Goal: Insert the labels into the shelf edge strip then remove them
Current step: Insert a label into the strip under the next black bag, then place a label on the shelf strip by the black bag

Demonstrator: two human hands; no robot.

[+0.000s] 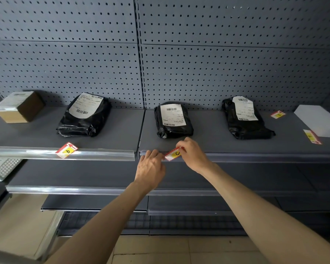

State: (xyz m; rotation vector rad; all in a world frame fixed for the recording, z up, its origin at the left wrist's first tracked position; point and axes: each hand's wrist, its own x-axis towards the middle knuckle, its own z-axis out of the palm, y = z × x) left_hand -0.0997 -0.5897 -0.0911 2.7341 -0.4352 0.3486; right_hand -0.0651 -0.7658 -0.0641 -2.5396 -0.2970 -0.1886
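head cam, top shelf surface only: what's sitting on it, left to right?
cardboard box → left black parcel → middle black parcel → right black parcel → small loose label → white box

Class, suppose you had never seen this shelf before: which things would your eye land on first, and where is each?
Both hands meet at the shelf's front edge: the right hand pinches the label marked C, the left hand beside it. A second label sits tilted in the edge strip to the left. Behind, three black parcels with white stickers lie along the shelf.
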